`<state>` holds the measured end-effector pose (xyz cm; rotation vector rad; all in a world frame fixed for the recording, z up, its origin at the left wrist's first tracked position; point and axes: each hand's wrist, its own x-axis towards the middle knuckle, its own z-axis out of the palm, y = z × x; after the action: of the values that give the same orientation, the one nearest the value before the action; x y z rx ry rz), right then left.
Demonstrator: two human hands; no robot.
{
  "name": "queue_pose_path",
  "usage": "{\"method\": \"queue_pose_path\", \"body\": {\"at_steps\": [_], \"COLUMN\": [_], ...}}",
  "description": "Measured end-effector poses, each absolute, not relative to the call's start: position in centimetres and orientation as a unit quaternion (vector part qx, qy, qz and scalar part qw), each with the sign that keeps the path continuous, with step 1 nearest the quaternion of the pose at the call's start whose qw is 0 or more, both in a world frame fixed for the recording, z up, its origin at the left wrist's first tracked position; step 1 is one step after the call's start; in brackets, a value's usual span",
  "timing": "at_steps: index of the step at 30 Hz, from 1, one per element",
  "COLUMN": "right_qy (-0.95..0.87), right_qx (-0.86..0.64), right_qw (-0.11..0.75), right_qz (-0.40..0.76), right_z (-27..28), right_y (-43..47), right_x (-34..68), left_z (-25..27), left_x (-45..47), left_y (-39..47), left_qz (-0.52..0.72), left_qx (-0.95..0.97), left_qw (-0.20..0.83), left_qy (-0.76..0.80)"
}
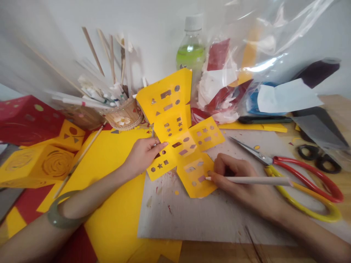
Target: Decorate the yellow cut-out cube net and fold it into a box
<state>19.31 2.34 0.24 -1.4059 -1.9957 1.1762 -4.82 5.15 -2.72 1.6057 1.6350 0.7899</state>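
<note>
Between the thumb and fingers of my left hand (144, 155) is the left part of a yellow paper box net (179, 133), unfolded into several panels. Its panels have small cut-out circles, stars, rectangles and other shapes. The sheet is tilted up above a grey board (161, 219). My right hand (236, 175) grips a slim white pencil-like stick (257, 180), its pointed tip at a cut-out in the lowest panel. The fingers of that hand are also against this panel's right edge. Whether the tip touches the paper I cannot tell.
Large scissors (304, 179) with red and yellow handles lie open at right, beside black-handled scissors (319, 157). Behind stand a green drink bottle (190, 47) and a basket (123, 118) of pens. Yellow and red paper boxes (38, 164) sit at left, near yellow sheets (115, 212).
</note>
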Motion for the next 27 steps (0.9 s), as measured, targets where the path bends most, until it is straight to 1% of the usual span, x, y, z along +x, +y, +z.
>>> {"method": "queue_pose_path", "body": {"at_steps": [5, 17, 24, 27], "right_qy": [-0.718, -0.723, -0.737, -0.738], "right_qx": [-0.510, -0.504, -0.480, -0.483], "right_qw": [0.216, 0.220, 0.201, 0.210], "right_qz": [0.421, 0.418, 0.430, 0.423], "right_z": [0.06, 0.02, 0.21, 0.08], "right_y": [2.37, 2.37, 2.25, 2.21], "right_x": [19.41, 19.45, 19.25, 19.34], "left_z": [-2.56, -2.42, -2.80, -3.07], "left_x": [-4.70, -4.66, -5.04, -5.11], "left_y": [5.13, 5.13, 5.24, 5.29], "left_qz": [0.308, 0.303, 0.291, 0.291], "left_qx": [0.618, 0.622, 0.636, 0.641], "left_qw": [0.368, 0.350, 0.340, 0.336], "left_qy": [0.623, 0.632, 0.629, 0.625]}}
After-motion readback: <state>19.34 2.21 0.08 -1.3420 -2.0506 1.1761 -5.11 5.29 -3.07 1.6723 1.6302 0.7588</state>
